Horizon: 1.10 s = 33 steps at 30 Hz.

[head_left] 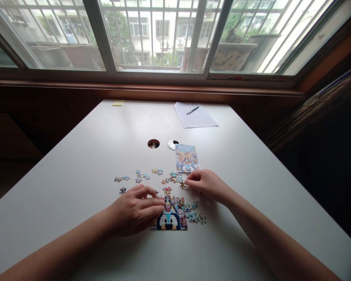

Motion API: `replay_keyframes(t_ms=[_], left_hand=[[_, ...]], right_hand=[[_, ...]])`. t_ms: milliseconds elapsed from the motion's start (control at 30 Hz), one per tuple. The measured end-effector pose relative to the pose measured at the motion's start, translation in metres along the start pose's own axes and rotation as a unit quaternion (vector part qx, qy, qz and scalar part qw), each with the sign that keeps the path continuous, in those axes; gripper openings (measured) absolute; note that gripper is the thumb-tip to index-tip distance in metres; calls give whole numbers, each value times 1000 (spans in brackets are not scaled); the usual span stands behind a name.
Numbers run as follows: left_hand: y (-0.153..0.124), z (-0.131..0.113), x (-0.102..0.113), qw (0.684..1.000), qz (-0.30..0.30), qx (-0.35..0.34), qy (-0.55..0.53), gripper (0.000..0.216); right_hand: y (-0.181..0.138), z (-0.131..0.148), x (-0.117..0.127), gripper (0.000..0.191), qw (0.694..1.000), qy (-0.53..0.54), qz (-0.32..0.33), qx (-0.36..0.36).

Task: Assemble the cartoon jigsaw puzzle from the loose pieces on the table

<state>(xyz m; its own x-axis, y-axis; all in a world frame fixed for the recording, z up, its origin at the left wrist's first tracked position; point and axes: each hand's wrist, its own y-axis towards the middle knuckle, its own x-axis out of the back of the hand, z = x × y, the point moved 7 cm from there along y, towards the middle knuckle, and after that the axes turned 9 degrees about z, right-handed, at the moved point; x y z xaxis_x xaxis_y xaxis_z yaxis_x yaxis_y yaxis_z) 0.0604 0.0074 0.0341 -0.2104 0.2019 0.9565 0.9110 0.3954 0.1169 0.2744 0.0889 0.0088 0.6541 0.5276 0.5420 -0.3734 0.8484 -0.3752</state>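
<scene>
A partly assembled jigsaw puzzle (172, 218) with a blue cartoon dog lies on the white table (76, 183) in front of me. My left hand (136, 210) rests on its left edge, fingers curled and pressed down on the pieces. My right hand (206, 182) is closed in a pinch on a small puzzle piece (182, 185) just above the puzzle's right side. Several loose pieces (140, 176) lie scattered behind the puzzle. The picture card (186, 158) of the puzzle lies just beyond my right hand.
A sheet of paper (199, 117) with a pen (192, 110) lies at the table's far side, a yellow sticky note (117, 103) at the far left edge. A cable hole (153, 143) and its round cap (173, 144) sit mid-table. A window runs behind.
</scene>
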Motion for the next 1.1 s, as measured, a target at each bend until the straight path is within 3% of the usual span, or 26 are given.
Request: replay_keyframes(t_ms=[167, 433, 1100], left_hand=[[-2, 2, -1, 1000, 13, -10, -3, 33], [-2, 1, 1, 998, -31, -61, 0, 29], [-1, -2, 2, 995, -31, -90, -12, 28]], right_hand=[[1, -6, -2, 22, 1000, 5, 24, -7], [4, -12, -6, 26, 997, 10, 69, -17], [1, -7, -5, 22, 998, -37, 50, -17]])
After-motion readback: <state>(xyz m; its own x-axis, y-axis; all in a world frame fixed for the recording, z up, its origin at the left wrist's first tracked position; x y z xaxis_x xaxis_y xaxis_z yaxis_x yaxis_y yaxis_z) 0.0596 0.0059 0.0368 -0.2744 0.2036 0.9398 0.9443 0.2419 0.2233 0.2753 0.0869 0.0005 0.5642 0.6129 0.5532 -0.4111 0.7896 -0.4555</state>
